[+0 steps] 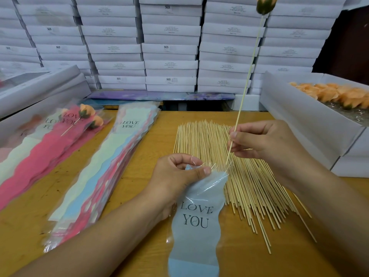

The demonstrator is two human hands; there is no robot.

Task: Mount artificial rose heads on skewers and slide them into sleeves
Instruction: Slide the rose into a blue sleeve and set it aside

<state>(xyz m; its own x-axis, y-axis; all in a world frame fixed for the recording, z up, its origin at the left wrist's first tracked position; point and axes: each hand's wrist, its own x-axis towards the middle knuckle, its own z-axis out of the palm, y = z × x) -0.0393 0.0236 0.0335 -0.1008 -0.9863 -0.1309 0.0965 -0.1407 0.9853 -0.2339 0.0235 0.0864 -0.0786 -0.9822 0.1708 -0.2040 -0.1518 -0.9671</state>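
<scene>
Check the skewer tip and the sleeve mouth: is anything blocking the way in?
Nothing visible blocks it. The right hand pinches the skewer, its lower tip just above the sleeve mouth, which the left hand pinches open. The loose skewers lie underneath, on the table, not between tip and mouth.

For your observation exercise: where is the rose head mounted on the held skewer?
In the head view, the rose head sits at the top right edge, before the stacked white boxes, atop the skewer pinched by the right hand.
</scene>
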